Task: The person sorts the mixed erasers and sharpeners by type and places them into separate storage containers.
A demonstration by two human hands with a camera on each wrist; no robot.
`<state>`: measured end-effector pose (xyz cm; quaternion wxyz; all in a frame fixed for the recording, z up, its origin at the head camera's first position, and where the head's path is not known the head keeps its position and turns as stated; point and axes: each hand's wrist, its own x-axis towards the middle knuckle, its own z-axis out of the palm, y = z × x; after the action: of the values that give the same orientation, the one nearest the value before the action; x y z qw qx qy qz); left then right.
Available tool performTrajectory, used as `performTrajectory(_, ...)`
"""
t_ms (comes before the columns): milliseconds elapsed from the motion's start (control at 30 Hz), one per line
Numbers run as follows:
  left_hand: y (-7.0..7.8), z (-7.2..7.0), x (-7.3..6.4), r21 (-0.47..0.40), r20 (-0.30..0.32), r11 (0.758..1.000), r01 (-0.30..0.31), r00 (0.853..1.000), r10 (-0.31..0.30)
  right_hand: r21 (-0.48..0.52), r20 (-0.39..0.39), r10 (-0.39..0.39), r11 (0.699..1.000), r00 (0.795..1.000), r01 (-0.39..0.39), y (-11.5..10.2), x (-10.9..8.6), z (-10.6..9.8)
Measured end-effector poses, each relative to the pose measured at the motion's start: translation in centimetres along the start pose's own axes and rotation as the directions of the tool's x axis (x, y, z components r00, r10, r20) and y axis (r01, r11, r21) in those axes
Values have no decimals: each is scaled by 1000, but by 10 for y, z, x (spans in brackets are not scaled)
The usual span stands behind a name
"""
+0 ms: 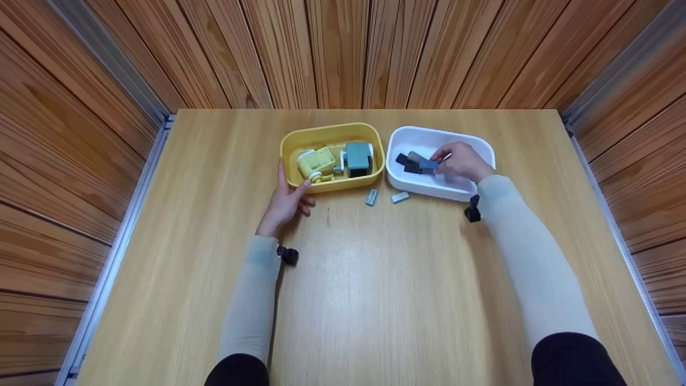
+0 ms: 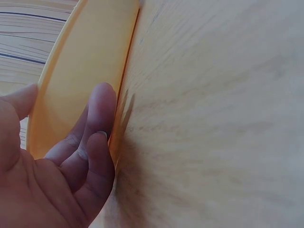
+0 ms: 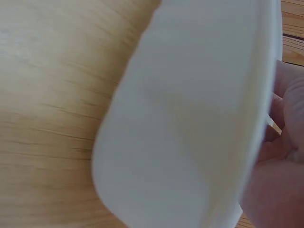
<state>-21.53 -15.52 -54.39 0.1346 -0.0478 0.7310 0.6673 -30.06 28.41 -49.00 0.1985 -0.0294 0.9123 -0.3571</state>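
Note:
My left hand (image 1: 284, 206) grips the front left corner of a yellow bin (image 1: 343, 186), thumb at the rim and other fingers against the outer wall. In the bin lie a yellow device (image 1: 317, 162) and a teal device (image 1: 357, 158), which look like crank pencil sharpeners. Inside a white bin (image 1: 429, 189), my right hand (image 1: 462, 162) pinches a blue eraser-like block (image 1: 428, 164) between thumb and fingers. Dark blocks (image 1: 411, 167) and a grey block (image 1: 414, 156) lie against it. In the right wrist view, the bin's wall hides the fingertips and the block.
On the wooden table (image 1: 343, 279), a pale teal block (image 1: 372, 197) and a whitish block (image 1: 400, 197) lie in front of the bins. The two bins stand side by side, almost touching. Wood-patterned walls (image 1: 337, 53) rise behind and on both sides.

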Motion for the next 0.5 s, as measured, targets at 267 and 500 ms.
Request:
performTrajectory(267, 15, 0, -9, -19, 37, 999, 39, 999, -39, 58, 12, 21, 998, 1000, -21, 7, -2, 3)
performTrajectory(500, 32, 0, -19, -18, 56, 997, 69, 996, -68, 116, 19, 19, 993, 1000, -21, 9, -4, 5)
